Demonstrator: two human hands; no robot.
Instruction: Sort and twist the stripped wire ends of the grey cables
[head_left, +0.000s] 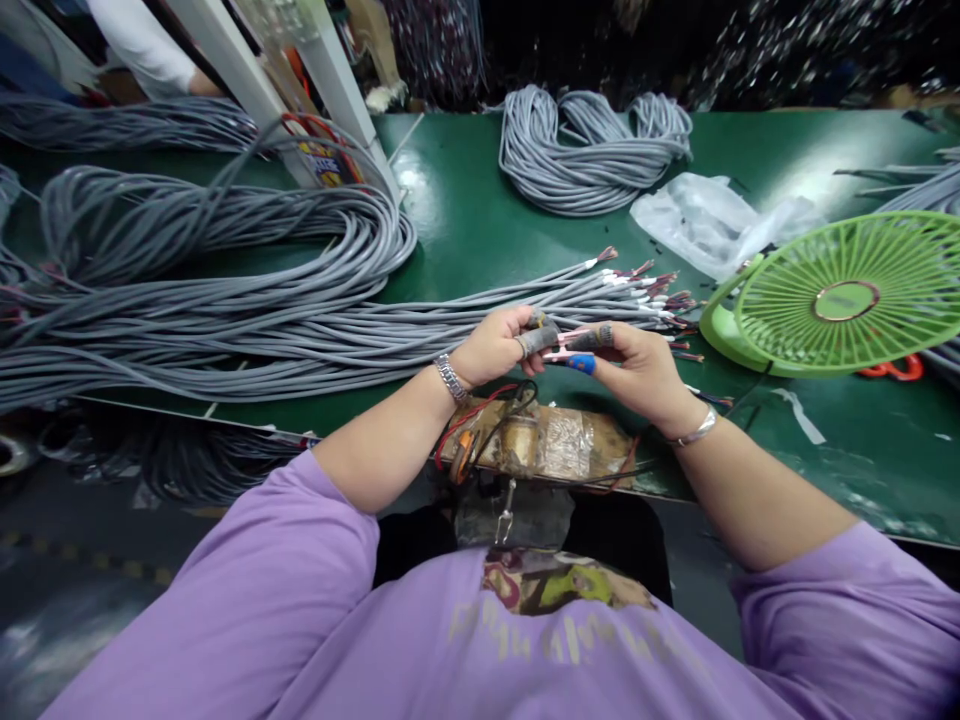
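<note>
My left hand and my right hand meet above the bench's front edge, fingertips nearly touching. Thin pinkish wires stretch between them, pinched at both sides. Grey tape wraps fingers on both hands, and blue tape covers my right thumb. Whether a grey cable runs into my left palm is hidden. Just behind my hands lies a bundle of grey cables, its ends stripped to coloured wires with white wraps. Below them, a tape-covered board with a small motor-like device sits at the edge.
A green fan stands on the green bench at right, beside a plastic bag. A coiled cable bundle lies at the back. A white post rises at left. Another person's sleeve shows at upper left.
</note>
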